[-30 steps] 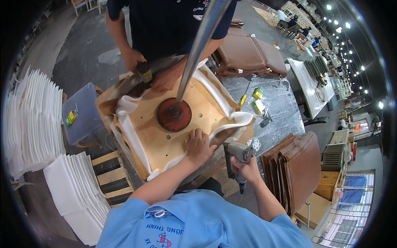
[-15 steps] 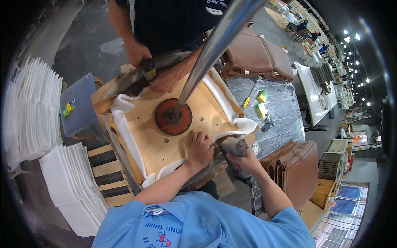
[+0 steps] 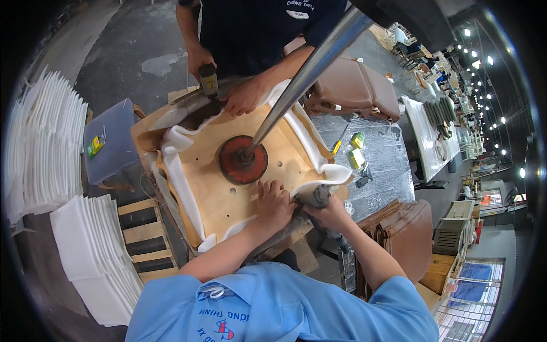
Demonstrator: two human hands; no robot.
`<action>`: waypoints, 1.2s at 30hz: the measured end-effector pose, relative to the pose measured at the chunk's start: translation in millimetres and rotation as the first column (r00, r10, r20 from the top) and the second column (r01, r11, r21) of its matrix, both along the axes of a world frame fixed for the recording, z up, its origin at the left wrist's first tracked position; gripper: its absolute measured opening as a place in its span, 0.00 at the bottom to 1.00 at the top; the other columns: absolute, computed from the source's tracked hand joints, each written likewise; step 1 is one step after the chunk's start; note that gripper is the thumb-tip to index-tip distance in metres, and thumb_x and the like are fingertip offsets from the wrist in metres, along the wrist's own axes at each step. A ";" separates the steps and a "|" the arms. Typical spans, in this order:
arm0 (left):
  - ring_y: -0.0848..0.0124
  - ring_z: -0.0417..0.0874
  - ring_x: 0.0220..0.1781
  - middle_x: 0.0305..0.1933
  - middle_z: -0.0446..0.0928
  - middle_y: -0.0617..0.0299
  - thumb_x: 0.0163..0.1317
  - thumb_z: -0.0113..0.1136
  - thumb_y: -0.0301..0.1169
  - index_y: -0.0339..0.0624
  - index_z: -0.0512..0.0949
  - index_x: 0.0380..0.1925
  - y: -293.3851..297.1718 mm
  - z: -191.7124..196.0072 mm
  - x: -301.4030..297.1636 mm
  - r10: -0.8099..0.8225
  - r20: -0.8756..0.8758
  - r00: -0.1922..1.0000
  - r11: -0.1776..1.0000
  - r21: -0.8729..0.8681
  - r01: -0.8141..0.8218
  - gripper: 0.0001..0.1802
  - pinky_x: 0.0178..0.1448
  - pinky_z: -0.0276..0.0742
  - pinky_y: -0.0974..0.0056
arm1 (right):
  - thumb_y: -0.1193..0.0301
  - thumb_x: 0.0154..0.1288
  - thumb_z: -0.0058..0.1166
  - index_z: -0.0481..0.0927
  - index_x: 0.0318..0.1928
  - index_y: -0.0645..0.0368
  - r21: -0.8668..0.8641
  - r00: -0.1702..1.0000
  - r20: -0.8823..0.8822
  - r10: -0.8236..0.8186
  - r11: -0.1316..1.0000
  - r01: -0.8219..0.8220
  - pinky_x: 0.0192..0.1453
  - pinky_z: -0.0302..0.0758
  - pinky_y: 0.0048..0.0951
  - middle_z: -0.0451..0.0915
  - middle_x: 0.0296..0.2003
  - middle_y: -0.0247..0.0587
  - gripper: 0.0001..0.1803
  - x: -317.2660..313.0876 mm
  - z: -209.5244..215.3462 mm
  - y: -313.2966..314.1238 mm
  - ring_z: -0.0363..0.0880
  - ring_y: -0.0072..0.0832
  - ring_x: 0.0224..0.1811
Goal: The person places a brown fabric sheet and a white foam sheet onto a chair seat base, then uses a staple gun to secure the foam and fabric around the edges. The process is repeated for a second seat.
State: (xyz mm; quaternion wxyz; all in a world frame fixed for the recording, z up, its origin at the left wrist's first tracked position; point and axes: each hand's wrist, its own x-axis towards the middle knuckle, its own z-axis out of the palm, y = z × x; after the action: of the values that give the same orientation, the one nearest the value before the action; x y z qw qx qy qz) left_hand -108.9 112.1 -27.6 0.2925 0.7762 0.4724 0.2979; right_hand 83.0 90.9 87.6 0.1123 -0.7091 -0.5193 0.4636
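A square plywood seat panel [image 3: 199,196] lies underside up, with white padding [image 3: 181,188] and a brown cover [image 3: 163,171] folded up round its edges. A round red press plate [image 3: 228,165] on a slanted metal pole [image 3: 307,62] bears on its middle. My left hand [image 3: 273,204] lies at the panel's near edge, fingers bent and close together over the cover's edge, which they mostly hide. Beside it on the right, my right hand [image 3: 330,215] is closed round a staple gun [image 3: 315,196], its nose at the panel's edge near my left fingers.
Across the panel, a co-worker's hand [image 3: 200,60] holds another staple gun [image 3: 208,80]; their other hand [image 3: 244,98] presses the far edge. White sheets [image 3: 94,256] are stacked at left, near a blue seat [image 3: 111,137]. Brown covers [image 3: 401,228] and a plastic-wrapped table [image 3: 376,154] are at right.
My staple gun has shifted slightly left and tilted, closer to my left hand, which stays on the edge. The co-worker's hands have moved right along the far edge.
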 end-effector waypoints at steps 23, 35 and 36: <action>0.48 0.70 0.71 0.59 0.77 0.53 0.57 0.75 0.34 0.41 0.90 0.32 -11.3 -15.7 -2.6 0.034 0.045 0.998 0.999 0.016 -0.034 0.09 0.85 0.51 0.30 | 0.74 0.75 0.69 0.84 0.55 0.63 -0.068 0.973 -0.170 -0.153 0.987 0.143 0.25 0.73 0.28 0.82 0.29 0.31 0.13 -3.0 -4.4 -24.7 0.78 0.21 0.22; 0.48 0.71 0.73 0.60 0.77 0.52 0.56 0.75 0.33 0.40 0.90 0.31 -8.7 -14.0 -4.4 0.037 0.084 0.996 0.999 -0.018 -0.036 0.08 0.87 0.52 0.31 | 0.69 0.70 0.74 0.88 0.56 0.64 0.104 0.998 -0.057 -0.040 0.994 0.045 0.27 0.79 0.31 0.87 0.32 0.38 0.18 -11.3 -18.0 -14.2 0.83 0.23 0.23; 0.48 0.71 0.73 0.60 0.77 0.52 0.56 0.75 0.33 0.40 0.90 0.31 -7.8 -11.7 -8.3 0.010 0.060 0.998 1.000 -0.004 -0.009 0.08 0.87 0.52 0.31 | 0.69 0.70 0.74 0.88 0.56 0.64 0.140 0.998 -0.053 -0.031 0.989 0.038 0.27 0.79 0.31 0.87 0.32 0.38 0.18 -10.7 -20.8 -15.3 0.83 0.23 0.23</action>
State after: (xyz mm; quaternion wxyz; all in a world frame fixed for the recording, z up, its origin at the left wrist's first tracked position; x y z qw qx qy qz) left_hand -117.2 104.3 -39.3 0.3068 0.7640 0.4677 0.3216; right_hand 72.3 75.5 66.7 0.1834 -0.6963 -0.5354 0.4415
